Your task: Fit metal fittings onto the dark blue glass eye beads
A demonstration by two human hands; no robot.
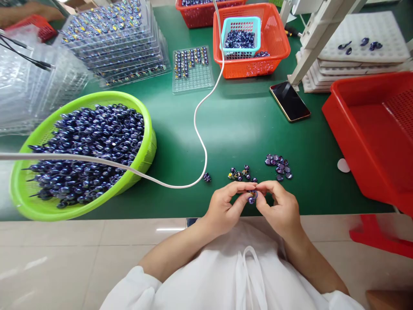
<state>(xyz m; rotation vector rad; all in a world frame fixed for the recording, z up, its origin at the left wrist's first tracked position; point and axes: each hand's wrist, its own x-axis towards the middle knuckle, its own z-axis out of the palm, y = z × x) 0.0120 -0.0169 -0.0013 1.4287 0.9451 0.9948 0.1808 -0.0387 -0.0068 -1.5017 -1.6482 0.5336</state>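
Observation:
My left hand point(228, 204) and my right hand point(279, 206) meet over the table's front edge, thumbs and fingertips pinched together. Between them is a small shiny purple-blue part point(251, 199), rounded like an earbud housing; my fingers hide some of it. Just beyond lies a loose group of similar parts point(239, 175), some showing yellow bits. To the right of that group are several flat oval dark covers point(279, 162). A small cluster of dark pieces point(207, 177) sits to the left, beside the white cable.
A green basket point(149, 129) heaped with shiny dark parts stands left, crossed by a white cable point(197, 125). Stacked clear trays point(161, 54), a part-filled tray point(200, 82) and an orange basket point(274, 38) are behind. A phone point(290, 102) and red bin point(351, 129) lie right.

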